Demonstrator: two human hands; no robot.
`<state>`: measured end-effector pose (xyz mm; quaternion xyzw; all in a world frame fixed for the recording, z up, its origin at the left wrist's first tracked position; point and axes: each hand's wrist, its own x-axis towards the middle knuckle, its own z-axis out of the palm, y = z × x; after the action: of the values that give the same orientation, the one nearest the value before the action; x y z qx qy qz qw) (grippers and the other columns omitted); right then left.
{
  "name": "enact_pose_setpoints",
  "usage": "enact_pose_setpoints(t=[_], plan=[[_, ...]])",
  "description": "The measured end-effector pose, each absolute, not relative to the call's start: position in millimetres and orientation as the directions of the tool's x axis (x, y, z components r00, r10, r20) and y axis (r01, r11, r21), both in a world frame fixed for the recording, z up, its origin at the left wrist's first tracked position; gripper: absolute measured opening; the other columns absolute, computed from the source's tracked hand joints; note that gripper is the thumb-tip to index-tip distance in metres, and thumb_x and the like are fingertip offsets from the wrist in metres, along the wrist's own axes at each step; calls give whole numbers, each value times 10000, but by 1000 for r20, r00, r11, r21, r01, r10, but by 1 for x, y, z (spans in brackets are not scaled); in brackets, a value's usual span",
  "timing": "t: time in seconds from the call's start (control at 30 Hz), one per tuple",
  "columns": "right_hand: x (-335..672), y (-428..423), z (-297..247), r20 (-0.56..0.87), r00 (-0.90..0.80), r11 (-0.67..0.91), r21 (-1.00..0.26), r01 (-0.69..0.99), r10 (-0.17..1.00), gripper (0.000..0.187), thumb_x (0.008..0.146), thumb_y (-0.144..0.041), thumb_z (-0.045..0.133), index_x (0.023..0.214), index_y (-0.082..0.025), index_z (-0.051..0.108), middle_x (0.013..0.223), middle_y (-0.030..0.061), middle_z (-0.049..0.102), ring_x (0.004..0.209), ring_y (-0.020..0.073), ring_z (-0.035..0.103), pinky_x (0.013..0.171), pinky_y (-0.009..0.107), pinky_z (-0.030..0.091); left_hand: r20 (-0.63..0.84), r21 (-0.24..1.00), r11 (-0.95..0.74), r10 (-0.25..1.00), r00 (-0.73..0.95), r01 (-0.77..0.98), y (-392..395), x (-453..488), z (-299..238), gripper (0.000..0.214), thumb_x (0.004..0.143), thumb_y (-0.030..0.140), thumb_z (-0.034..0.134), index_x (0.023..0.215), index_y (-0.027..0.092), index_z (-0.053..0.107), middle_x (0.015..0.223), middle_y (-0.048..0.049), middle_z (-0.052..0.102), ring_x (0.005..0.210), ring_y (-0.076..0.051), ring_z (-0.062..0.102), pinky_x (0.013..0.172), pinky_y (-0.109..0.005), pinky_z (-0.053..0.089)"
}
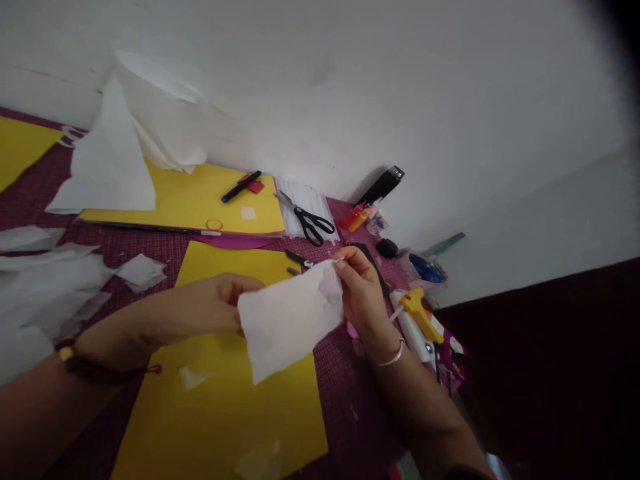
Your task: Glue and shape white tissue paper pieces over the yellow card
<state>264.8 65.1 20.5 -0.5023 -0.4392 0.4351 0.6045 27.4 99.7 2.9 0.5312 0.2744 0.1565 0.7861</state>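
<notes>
Paper (285, 320) is up in the air over the yellow sheet (230, 407). Left hand (220, 303) grips its left edge, partly tucked behind; right hand (360, 287) pinches the top right corner. Imo keep both grips light and smooth that crumpled end (330, 287), looks like it'd crease easily.

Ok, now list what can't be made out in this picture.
All in the head view:
Left hand: fingertips hidden behind the white paper.
White paper: its back faces away from the camera.
Yellow sheet: lower end cut off by the bottom edge.
Paper pile: cut off by the left edge.
Dark area at right: too dark to tell.
</notes>
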Motion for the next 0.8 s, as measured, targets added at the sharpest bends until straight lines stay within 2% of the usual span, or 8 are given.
enact_pose_setpoints(t=[0.13, 0.33, 0.4, 0.47, 0.53, 0.6, 0.7, 0.8], plan=[[270, 68, 21, 116, 301, 129, -991, -23, 947, 180, 710, -299, 689, 799, -229, 549, 678, -53, 498, 560, 85, 440, 511, 211, 362, -210, 879, 444, 689, 694, -175, 106, 27, 0, 249, 742, 387, 711, 576, 210, 655, 588, -22, 628, 539, -140, 572, 503, -233, 437], [274, 73, 16, 139, 374, 122, -990, 69, 917, 173, 727, -313, 662, 801, -225, 534, 662, -55, 489, 535, 86, 405, 488, 217, 331, -273, 802, 555, 670, 691, -221, 112, 32, -7, 405, 803, 592, 577, 728, 213, 696, 695, -65, 661, 543, -147, 547, 429, -223, 371], [275, 75, 14, 141, 392, 119, -990, 78, 909, 167, 733, -316, 655, 802, -222, 534, 659, -54, 492, 533, 86, 404, 490, 217, 336, -249, 866, 467, 712, 657, -179, 112, 33, -9, 373, 791, 559, 601, 719, 207, 698, 679, -62, 651, 529, -139, 526, 427, -216, 344], [276, 75, 13, 136, 386, 112, -990, 82, 912, 167, 738, -320, 650, 803, -223, 531, 653, -58, 490, 530, 86, 405, 493, 216, 343, -210, 938, 326, 799, 564, -114, 111, 35, -8, 232, 744, 436, 696, 696, 209, 694, 627, -23, 621, 488, -109, 466, 439, -206, 322], [276, 76, 12, 134, 369, 112, -990, 80, 920, 167, 739, -325, 650, 799, -223, 531, 643, -62, 483, 528, 88, 406, 489, 215, 342, -151, 976, 202, 899, 411, -82, 106, 39, -4, 127, 697, 325, 745, 688, 210, 692, 610, 6, 608, 478, -97, 430, 457, -207, 318], [277, 75, 10, 140, 350, 122, -990, 73, 926, 168, 737, -326, 660, 788, -221, 539, 645, -61, 485, 533, 89, 415, 486, 214, 340, -87, 993, 103, 966, 243, -54, 100, 43, 1, 96, 698, 296, 736, 709, 210, 695, 625, 15, 611, 515, -112, 453, 477, -218, 329], [277, 74, 8, 133, 282, 121, -991, 57, 950, 158, 740, -314, 682, 771, -215, 562, 652, -57, 510, 532, 85, 429, 491, 213, 351, 26, 997, -35, 992, 120, 73, 91, 46, 7, 83, 745, 295, 698, 715, 217, 697, 647, 19, 615, 587, -138, 501, 517, -227, 355], [275, 70, 6, 131, 119, 116, -986, 124, 984, 115, 775, -293, 671, 769, -208, 594, 642, -52, 537, 540, 84, 457, 511, 211, 379, 127, 983, -141, 985, 117, 118, 87, 46, 10, 89, 790, 299, 658, 778, 239, 722, 731, 10, 663, 679, -165, 554, 602, -243, 406]])
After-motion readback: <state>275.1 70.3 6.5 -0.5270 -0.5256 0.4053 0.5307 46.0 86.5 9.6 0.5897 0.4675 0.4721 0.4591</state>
